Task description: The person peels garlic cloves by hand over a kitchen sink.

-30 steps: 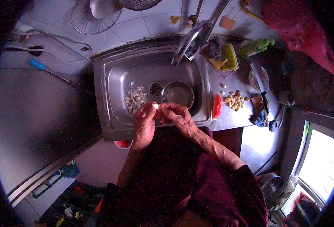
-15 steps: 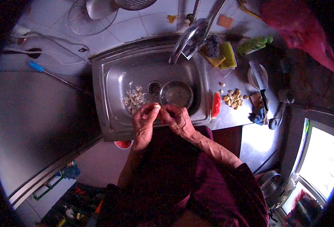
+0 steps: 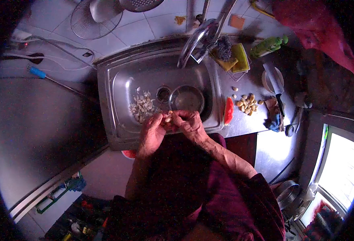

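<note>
Over the front of the steel sink (image 3: 120, 134), my left hand (image 3: 154, 132) and my right hand (image 3: 189, 123) meet with fingers closed around a small pale clove (image 3: 168, 119), which looks like garlic. Both sets of fingertips touch it. Pale peelings (image 3: 143, 106) lie in the sink beyond my left hand. A round metal bowl (image 3: 187, 99) sits in the sink just beyond my right hand. On the counter to the right is a pile of pale yellow cloves (image 3: 248, 105), with a red piece (image 3: 228, 110) beside the sink's edge.
The faucet (image 3: 197, 40) hangs over the sink's back right. Sponges (image 3: 240, 58) sit in a wire holder. A knife (image 3: 274, 82) rests across a white bowl (image 3: 267, 83). A green bottle (image 3: 267, 47) and a blue cloth (image 3: 274, 121) are also on the right.
The fingers of both hands have shifted around the clove, which now sits slightly lower between them. The view has moved a little.
</note>
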A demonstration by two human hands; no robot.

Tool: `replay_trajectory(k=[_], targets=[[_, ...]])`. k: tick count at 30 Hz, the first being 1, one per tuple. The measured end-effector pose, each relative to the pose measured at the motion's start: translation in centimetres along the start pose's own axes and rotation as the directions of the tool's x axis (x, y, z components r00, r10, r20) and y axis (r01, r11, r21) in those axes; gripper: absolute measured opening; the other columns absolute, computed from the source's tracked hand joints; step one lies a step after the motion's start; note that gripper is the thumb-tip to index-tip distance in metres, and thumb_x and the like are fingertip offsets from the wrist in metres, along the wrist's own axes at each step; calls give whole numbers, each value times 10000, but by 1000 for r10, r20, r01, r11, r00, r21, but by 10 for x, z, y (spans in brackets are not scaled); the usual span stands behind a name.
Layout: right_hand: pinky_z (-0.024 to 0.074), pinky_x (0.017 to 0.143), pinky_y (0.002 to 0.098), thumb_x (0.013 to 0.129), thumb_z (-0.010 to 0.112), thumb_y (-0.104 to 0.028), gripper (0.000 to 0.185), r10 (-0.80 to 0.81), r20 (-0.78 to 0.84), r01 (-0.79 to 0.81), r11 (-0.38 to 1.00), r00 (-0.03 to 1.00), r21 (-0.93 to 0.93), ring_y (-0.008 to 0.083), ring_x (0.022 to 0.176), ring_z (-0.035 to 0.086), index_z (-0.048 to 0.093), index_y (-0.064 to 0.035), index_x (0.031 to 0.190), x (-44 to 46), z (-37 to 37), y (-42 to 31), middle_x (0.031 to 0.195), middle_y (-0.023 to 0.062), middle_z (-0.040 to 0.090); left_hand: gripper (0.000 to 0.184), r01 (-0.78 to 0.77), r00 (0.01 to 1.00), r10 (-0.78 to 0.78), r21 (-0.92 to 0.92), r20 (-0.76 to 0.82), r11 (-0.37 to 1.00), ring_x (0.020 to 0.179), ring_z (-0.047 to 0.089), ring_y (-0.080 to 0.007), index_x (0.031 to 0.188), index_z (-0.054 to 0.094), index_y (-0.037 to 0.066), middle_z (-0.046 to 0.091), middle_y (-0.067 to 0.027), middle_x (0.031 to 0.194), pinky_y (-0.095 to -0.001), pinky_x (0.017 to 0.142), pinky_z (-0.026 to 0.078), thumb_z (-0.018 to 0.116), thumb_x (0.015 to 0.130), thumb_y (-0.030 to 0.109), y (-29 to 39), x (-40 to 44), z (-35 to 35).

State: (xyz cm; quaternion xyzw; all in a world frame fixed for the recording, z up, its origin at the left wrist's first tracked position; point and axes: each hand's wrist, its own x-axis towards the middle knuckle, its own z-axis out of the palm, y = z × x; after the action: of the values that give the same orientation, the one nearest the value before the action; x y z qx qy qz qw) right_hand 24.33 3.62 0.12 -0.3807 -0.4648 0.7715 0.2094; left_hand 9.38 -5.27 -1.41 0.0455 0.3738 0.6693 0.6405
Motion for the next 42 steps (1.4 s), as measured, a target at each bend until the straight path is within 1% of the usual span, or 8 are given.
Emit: replay_trajectory(k=[8,16,21,25,26,28,35,42], targets=[[539,718,283,984,632,-223,275,-43,-55,33,984,998,-173,89,813,636,706,28,1068,1,-2,2,884,41,715,225,-23,996,37,170,-78,985,914,662,-187,1169,639,-6,679,-85,1066,-328,840,552,585,1005,137,-3,0,6],[543,701,264,1014,602,-246,291,23,-29,-20,995,999,94,116,750,674,702,25,977,7,-4,19,831,55,719,270,-135,967,210,407,-147,904,863,645,-133,1244,614,2,663,-50,1035,-286,807,531,613,995,105,6,-1,17],[520,704,265,1008,609,-258,288,63,-39,-58,991,997,123,102,766,644,701,15,995,8,-1,7,842,36,709,275,-359,748,657,887,88,290,812,626,-128,1177,656,19,653,-61,1006,-270,746,503,712,909,42,8,-7,19],[509,704,277,1001,613,-262,277,6,-50,-8,999,999,-44,94,771,620,698,1,1005,10,0,9,846,29,699,313,-401,814,502,908,293,121,948,642,-163,1208,660,48,652,-69,1054,-277,830,517,700,900,8,9,-2,23],[509,704,277,1001,613,-262,277,5,-50,-7,999,999,-45,94,771,620,698,1,1005,9,0,8,846,29,699,313,-402,813,503,907,293,121,948,642,-163,1208,660,48,652,-69,1054,-277,830,517,700,900,8,8,-3,22],[517,721,277,1000,612,-253,266,-3,13,3,1000,1000,-3,94,782,631,700,-2,1000,5,1,-4,857,29,705,313,-304,887,461,751,-1,586,979,630,-139,1276,622,35,655,-57,1109,-280,875,513,638,964,51,7,-7,28],[537,756,295,999,616,-251,261,0,23,1,999,1000,-36,128,844,665,673,1,1038,4,-4,9,911,51,712,306,-300,931,334,834,149,463,1048,630,-130,1302,617,-2,681,-93,1184,-271,942,492,545,1007,38,14,-3,22],[558,754,343,1012,596,-256,271,64,141,-112,926,988,361,178,798,670,647,4,1070,7,-3,10,909,76,698,202,-136,943,313,728,-112,672,968,655,-140,1148,680,-18,716,-80,1068,-279,899,514,605,973,49,11,0,12]])
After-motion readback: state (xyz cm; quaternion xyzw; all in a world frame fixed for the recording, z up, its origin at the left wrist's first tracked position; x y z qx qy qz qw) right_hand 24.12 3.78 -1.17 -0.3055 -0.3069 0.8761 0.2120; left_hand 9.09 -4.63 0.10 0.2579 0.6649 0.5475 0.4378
